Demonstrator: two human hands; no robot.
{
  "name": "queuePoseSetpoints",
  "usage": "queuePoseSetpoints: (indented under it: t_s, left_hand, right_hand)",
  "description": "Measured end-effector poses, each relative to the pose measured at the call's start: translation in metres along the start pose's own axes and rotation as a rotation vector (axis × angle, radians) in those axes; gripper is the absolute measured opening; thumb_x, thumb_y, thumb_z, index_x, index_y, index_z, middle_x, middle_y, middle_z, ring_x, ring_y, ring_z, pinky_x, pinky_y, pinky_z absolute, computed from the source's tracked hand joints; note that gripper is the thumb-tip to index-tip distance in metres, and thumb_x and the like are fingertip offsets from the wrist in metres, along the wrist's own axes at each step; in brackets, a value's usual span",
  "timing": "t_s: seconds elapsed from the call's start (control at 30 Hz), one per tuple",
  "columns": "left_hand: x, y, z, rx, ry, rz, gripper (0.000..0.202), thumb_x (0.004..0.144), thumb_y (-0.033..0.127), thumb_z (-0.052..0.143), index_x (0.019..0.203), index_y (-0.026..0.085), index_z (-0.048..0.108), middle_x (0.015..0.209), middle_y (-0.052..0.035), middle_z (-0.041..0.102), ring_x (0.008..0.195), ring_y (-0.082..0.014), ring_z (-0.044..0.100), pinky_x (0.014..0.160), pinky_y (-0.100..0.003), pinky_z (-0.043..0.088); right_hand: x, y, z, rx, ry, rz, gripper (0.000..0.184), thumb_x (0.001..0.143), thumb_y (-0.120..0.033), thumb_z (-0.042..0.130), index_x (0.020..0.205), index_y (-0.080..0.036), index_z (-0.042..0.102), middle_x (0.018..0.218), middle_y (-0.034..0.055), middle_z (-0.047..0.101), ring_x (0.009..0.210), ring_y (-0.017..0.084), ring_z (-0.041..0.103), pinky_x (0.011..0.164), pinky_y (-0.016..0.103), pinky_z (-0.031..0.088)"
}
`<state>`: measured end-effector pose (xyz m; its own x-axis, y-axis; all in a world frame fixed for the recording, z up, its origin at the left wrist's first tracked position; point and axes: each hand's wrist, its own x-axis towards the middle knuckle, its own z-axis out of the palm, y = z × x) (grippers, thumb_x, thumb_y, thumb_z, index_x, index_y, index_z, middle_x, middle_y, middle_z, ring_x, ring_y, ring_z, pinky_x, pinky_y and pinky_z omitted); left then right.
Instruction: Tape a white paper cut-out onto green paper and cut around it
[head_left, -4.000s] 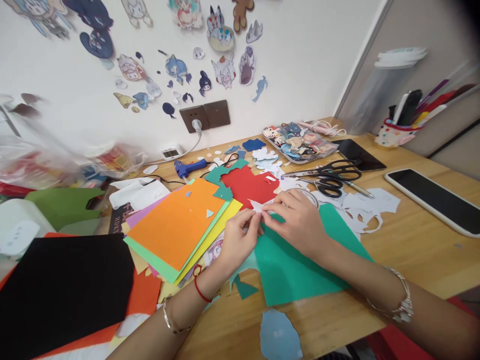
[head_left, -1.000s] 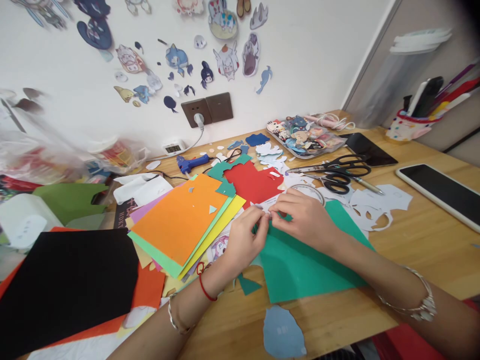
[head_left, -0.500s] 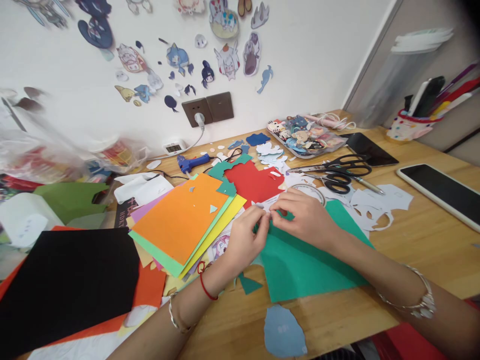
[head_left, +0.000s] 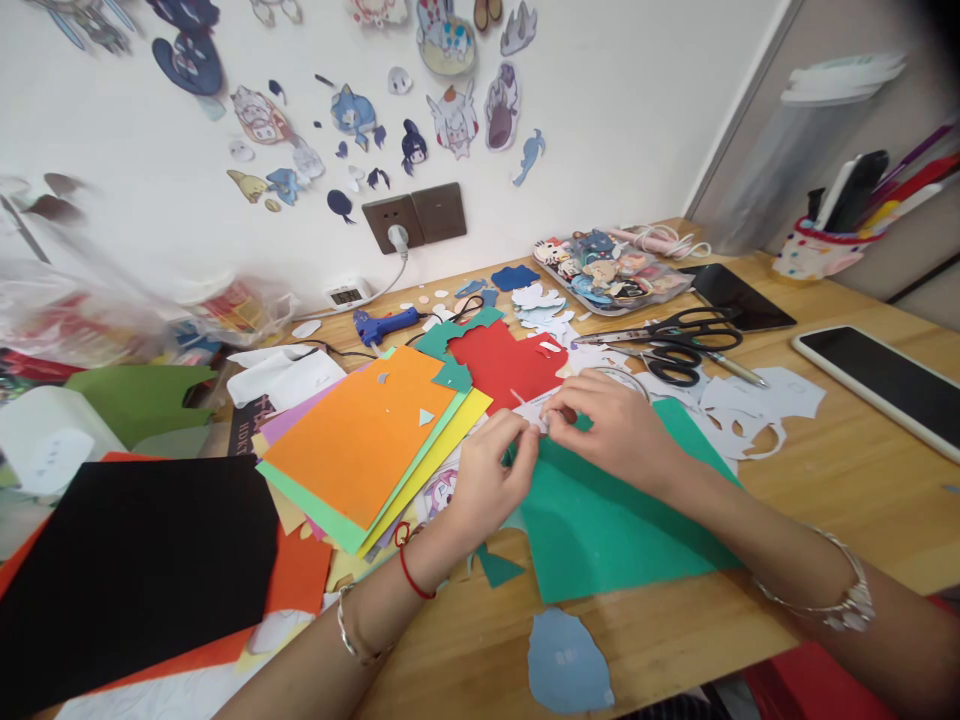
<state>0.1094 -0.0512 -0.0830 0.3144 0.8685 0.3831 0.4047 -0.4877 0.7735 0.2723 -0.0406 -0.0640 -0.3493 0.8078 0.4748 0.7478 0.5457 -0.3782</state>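
My left hand (head_left: pixel 496 465) is closed in a pinch at the lower edge of a small white paper piece (head_left: pixel 532 408) with faint print. Close beside it, my right hand (head_left: pixel 611 425) is also pinched, at the right end of that piece; whatever sits between its fingertips is too small to make out. Beneath both hands lies a green sheet (head_left: pixel 622 530). A clear ring-shaped tape roll (head_left: pixel 636 382) shows partly behind my right hand. Just beyond the fingers is a cut red sheet (head_left: pixel 506 362).
Stacked coloured sheets (head_left: pixel 352 430) and a black sheet (head_left: pixel 150 570) lie left. A blue glue gun (head_left: pixel 386 325) is behind them. Black scissors (head_left: pixel 679 345), a phone (head_left: pixel 885 385) and a tray of cutouts (head_left: pixel 607 275) are right. A blue-grey cutout (head_left: pixel 568 660) lies near the front edge.
My right hand has shifted slightly right, leaving a small gap between the two hands' fingertips. More of the white paper piece shows. My left hand has hardly moved.
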Motion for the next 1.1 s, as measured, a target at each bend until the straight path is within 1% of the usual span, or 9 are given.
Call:
queuePoseSetpoints:
  t_s: [0.13, 0.3, 0.37, 0.47, 0.6, 0.73, 0.8, 1.0, 1.1]
  left_hand:
    - [0.001, 0.000, -0.001, -0.096, 0.032, -0.061, 0.025, 0.089, 0.022, 0.045, 0.066, 0.018, 0.054, 0.068, -0.0014, 0.056, 0.068, -0.0147, 0.053, 0.067, -0.027, 0.040]
    - [0.004, -0.002, -0.002, -0.275, 0.059, -0.172, 0.022, 0.091, 0.024, 0.042, 0.077, 0.017, 0.057, 0.070, -0.0012, 0.058, 0.069, -0.0138, 0.056, 0.067, -0.025, 0.043]
    - [0.005, -0.002, -0.002, -0.342, 0.063, -0.211, 0.022, 0.091, 0.025, 0.042, 0.076, 0.017, 0.056, 0.070, -0.0015, 0.057, 0.069, -0.0135, 0.055, 0.067, -0.024, 0.044]
    - [0.006, -0.002, -0.001, -0.441, 0.054, -0.259, 0.023, 0.089, 0.029, 0.044, 0.076, 0.016, 0.057, 0.072, -0.0026, 0.058, 0.071, -0.0140, 0.056, 0.069, -0.024, 0.045]
    - [0.010, -0.009, 0.004, -0.553, 0.089, -0.338, 0.022, 0.087, 0.035, 0.046, 0.091, 0.015, 0.055, 0.081, -0.0043, 0.060, 0.071, -0.0142, 0.058, 0.067, -0.026, 0.047]
    - [0.014, -0.018, 0.009, -0.617, 0.169, -0.417, 0.026, 0.082, 0.030, 0.056, 0.103, 0.016, 0.049, 0.091, -0.0048, 0.057, 0.073, -0.0125, 0.058, 0.062, -0.023, 0.047]
    - [0.015, -0.019, 0.009, -0.655, 0.157, -0.432, 0.028, 0.080, 0.028, 0.058, 0.104, 0.016, 0.050, 0.092, -0.0039, 0.058, 0.071, -0.0109, 0.058, 0.060, -0.022, 0.047]
    - [0.015, -0.022, 0.006, -0.747, 0.044, -0.433, 0.010, 0.083, 0.022, 0.057, 0.088, 0.013, 0.056, 0.064, 0.0033, 0.058, 0.057, -0.0112, 0.058, 0.055, -0.024, 0.046]
    - [0.014, -0.024, 0.005, -0.750, 0.045, -0.438, 0.015, 0.088, 0.024, 0.055, 0.079, 0.012, 0.056, 0.060, 0.0044, 0.057, 0.052, -0.0096, 0.056, 0.054, -0.024, 0.047]
  right_hand:
    - [0.005, 0.010, -0.010, -0.071, 0.109, 0.124, 0.012, 0.079, -0.016, 0.050, 0.067, -0.018, 0.054, 0.067, 0.0010, 0.057, 0.070, 0.016, 0.051, 0.065, 0.028, 0.036]
    - [0.012, 0.032, -0.027, -0.241, 0.276, 0.338, 0.014, 0.077, -0.017, 0.045, 0.064, -0.019, 0.044, 0.071, 0.0044, 0.058, 0.071, 0.020, 0.052, 0.061, 0.030, 0.034]
    - [0.013, 0.034, -0.026, -0.274, 0.268, 0.304, 0.014, 0.077, -0.017, 0.044, 0.064, -0.019, 0.044, 0.070, 0.0045, 0.057, 0.071, 0.020, 0.052, 0.061, 0.031, 0.034]
    - [0.010, 0.025, -0.018, -0.277, 0.208, 0.138, 0.014, 0.080, -0.018, 0.044, 0.068, -0.018, 0.049, 0.072, 0.0048, 0.057, 0.075, 0.020, 0.052, 0.065, 0.031, 0.037]
    - [0.005, 0.009, -0.008, -0.154, 0.140, -0.007, 0.014, 0.083, -0.016, 0.044, 0.073, -0.017, 0.053, 0.075, 0.0043, 0.058, 0.074, 0.018, 0.051, 0.070, 0.031, 0.039]
    - [0.002, 0.003, -0.007, -0.004, 0.168, -0.012, 0.014, 0.085, -0.016, 0.043, 0.074, -0.016, 0.051, 0.074, 0.0038, 0.058, 0.073, 0.018, 0.050, 0.070, 0.031, 0.039]
    - [0.002, 0.004, -0.007, 0.031, 0.181, -0.004, 0.014, 0.085, -0.016, 0.043, 0.074, -0.017, 0.051, 0.073, 0.0034, 0.057, 0.072, 0.017, 0.050, 0.070, 0.032, 0.039]
    - [0.004, 0.006, -0.004, 0.039, 0.178, 0.023, 0.013, 0.085, -0.015, 0.042, 0.075, -0.017, 0.051, 0.074, 0.0036, 0.058, 0.073, 0.018, 0.050, 0.070, 0.032, 0.039]
    - [0.003, 0.007, -0.003, 0.030, 0.170, 0.044, 0.013, 0.085, -0.016, 0.042, 0.076, -0.017, 0.051, 0.075, 0.0038, 0.059, 0.074, 0.018, 0.051, 0.069, 0.032, 0.039]
